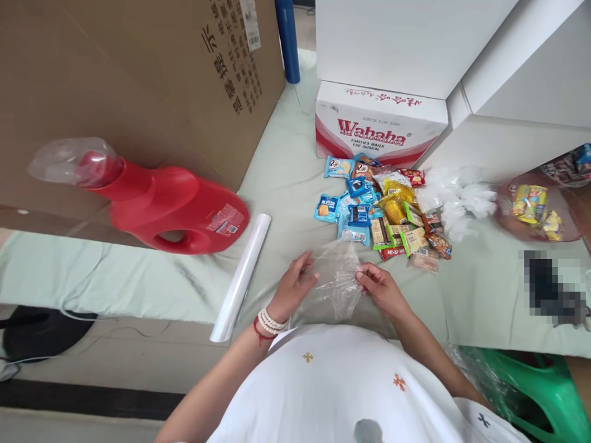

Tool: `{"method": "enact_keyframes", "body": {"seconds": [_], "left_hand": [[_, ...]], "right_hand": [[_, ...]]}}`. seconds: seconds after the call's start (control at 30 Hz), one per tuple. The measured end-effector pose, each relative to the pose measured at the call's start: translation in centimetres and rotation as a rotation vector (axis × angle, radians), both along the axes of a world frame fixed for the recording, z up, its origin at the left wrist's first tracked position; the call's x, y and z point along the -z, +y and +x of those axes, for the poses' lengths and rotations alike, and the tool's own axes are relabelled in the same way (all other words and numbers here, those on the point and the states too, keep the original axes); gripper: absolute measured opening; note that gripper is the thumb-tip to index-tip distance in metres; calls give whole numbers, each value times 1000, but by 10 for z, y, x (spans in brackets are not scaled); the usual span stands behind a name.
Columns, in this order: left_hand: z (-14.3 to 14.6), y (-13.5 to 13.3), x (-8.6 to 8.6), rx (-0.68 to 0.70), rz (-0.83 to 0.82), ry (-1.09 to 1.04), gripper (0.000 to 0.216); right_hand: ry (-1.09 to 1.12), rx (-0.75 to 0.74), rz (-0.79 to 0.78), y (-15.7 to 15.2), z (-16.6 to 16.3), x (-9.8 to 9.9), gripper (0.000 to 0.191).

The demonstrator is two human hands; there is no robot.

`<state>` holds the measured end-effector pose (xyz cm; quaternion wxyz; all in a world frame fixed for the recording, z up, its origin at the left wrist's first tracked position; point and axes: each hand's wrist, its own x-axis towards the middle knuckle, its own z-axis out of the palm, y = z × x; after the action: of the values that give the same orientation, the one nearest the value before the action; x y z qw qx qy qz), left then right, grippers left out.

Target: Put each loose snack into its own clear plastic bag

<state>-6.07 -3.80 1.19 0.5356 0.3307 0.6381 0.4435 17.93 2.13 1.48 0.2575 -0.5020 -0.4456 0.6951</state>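
Observation:
In the head view a clear, crinkled plastic bag (345,280) stretches between my two hands, just above the near edge of the table. The fingers of my right hand (382,289) pinch its right side. At its left side is my left hand (295,284), thumb and fingers apart; whether it touches the film is hard to tell. Just beyond the bag lies a pile of small wrapped snacks: blue packets (327,208), yellow packets (394,208) and green-edged bars (414,240). Left of my left hand rests a white roll (242,277).
On the left, a red detergent jug (184,209) stands before a big cardboard box (138,80). Behind the snacks is a Wahaha water carton (381,126). Bunched clear bags (462,197) and a mesh basket (535,231) with packets sit right. A green stool (540,394) is below.

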Motion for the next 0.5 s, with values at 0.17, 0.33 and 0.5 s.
{"method": "enact_keyframes", "body": {"seconds": [0.17, 0.33, 0.5], "left_hand": [[14, 35, 0, 128, -120, -79, 52], [25, 42, 9, -38, -73, -215, 47], [34, 23, -7, -117, 46, -273, 49]], "right_hand": [[-1, -65, 45, -2, 7, -3, 39], [-82, 29, -25, -6, 35, -4, 46], [-220, 138, 114, -17, 41, -15, 43]]}}
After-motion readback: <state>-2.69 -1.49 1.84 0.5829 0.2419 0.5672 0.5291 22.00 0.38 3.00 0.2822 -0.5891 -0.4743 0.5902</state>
